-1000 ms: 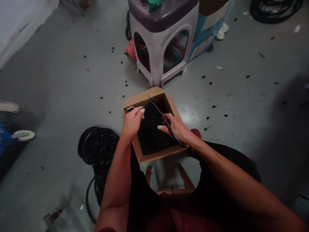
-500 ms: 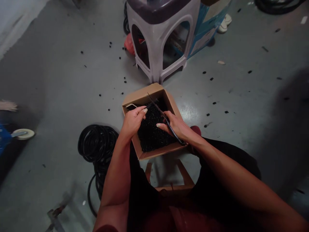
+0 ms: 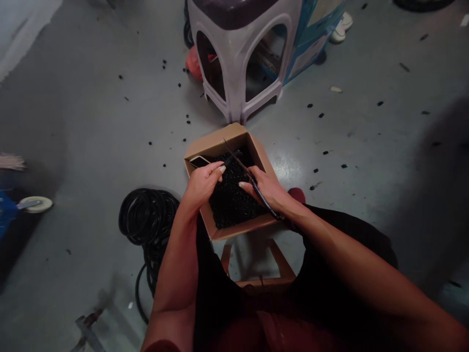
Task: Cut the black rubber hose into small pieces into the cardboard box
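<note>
Grey concrete floor point(image 3: 110, 122), tan cardboard box point(image 3: 216, 144) of black bits point(image 3: 234, 203); left hand point(image 3: 201, 185) closed on black cable point(image 3: 231, 159), right hand point(image 3: 266, 189) on black strip point(image 3: 271, 209).

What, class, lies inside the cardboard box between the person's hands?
The cardboard box is filled with small black pieces, with a pale flat object in one corner. Its floor is hidden beneath them.

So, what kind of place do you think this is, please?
Probably a small workshop. A coil of black cable lies on the bare grey floor, small black pieces are scattered across it, and a cardboard box is full of similar pieces.
</note>
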Tool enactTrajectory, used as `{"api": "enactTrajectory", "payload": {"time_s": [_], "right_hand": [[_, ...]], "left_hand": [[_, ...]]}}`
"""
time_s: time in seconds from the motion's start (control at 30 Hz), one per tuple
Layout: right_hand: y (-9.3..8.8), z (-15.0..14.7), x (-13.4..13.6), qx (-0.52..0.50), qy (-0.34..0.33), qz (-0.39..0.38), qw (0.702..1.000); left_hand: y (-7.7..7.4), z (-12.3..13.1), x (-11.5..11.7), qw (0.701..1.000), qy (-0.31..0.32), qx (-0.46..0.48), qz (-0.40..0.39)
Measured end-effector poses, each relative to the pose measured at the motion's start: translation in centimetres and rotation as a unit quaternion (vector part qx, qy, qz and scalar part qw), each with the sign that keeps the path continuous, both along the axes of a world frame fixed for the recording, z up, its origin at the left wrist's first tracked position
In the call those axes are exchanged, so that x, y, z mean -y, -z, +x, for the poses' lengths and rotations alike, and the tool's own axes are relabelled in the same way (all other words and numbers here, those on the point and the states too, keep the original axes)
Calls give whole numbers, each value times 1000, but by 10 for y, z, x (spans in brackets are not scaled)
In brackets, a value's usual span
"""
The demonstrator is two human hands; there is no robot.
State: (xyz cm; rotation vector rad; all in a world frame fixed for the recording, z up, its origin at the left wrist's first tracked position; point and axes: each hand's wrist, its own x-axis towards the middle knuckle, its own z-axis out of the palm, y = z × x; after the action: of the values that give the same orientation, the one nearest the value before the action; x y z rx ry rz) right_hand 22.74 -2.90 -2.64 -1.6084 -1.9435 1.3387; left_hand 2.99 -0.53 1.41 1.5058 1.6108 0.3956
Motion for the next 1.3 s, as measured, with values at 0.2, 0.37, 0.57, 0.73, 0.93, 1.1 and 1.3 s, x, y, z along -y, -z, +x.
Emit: {"api": "enactTrajectory", "payload": {"time_s": [0.2,0.37,0.57,0.73,0.93,1.1,1.3], "right_hand": [[5,-5,8,14,-9,-13,1000],[2,-9,11,27,-16,-44,999],[6,-11,12,36,-21,-51,998],[9,-12,14,46,-28,-61,997],[9,-13,15,48,-29,-67,996],[13,-12,17,24,-22,-49,998],[13,-11,15,-2,0,-59,998]], "left_hand": [[-2,-4,3,998,42,-27,-26],[-4,-8,6,997,59,-36,-24],[0,-8,6,995,60,-71,-27],[1,-8,6,990,80,-117,-27],[1,-7,5,986,86,-139,-35],[4,-6,4,986,84,-137,-33],[6,-3,5,986,100,-127,-37]]}}
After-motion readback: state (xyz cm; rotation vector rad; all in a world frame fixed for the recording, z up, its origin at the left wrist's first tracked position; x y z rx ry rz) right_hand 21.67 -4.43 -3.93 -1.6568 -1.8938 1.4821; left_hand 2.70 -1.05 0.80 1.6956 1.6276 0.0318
